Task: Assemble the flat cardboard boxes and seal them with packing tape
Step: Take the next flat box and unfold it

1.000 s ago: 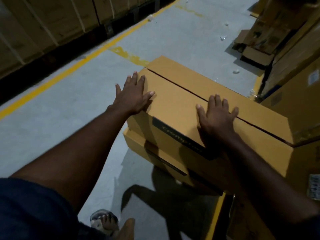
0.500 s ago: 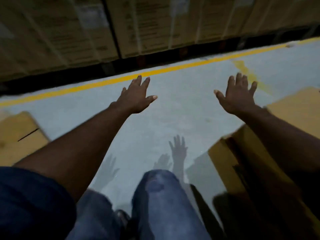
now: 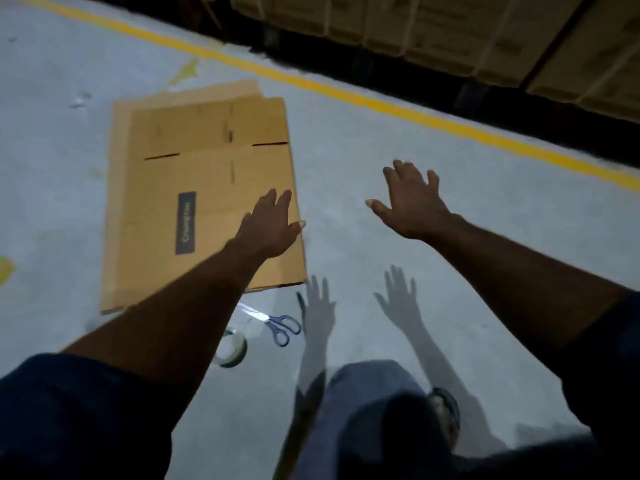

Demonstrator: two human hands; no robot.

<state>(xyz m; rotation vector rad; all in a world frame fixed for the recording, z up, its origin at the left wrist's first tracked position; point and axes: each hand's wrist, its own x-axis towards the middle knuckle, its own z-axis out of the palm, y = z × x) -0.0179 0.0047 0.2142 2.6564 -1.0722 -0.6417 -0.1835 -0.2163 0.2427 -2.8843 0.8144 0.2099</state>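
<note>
Cardboard fills the left of my view: a flat cardboard box (image 3: 204,188), unassembled, lies on the grey floor (image 3: 52,168). It is plain tan, with fold creases running across it and short dark slots where the flaps divide. A second sheet edge shows along its far and left sides, so I read it as more than one layer. Near the middle sits a dark blue label (image 3: 186,223) with pale lettering too blurred for me to read.

The left hand (image 3: 268,225) is stretched out over the box's right edge, palm down, fingers straight and close together, thumb out to the side, holding nothing. I cannot tell whether it touches the cardboard.

Just below the box's near edge, beside the left forearm, a roll of packing tape (image 3: 233,348) lies on the floor, with blue-handled scissors (image 3: 277,323) just beside it.

The right hand (image 3: 412,202) is over bare floor, well apart from the box, palm down with fingers spread and empty. Both hands' shadows fall on the floor nearer to me.

A yellow line (image 3: 381,105) crosses the floor diagonally beyond the hands, and stacked cartons (image 3: 450,29) stand behind it at the upper right. A jeans-clad knee (image 3: 367,410) shows at the bottom.
</note>
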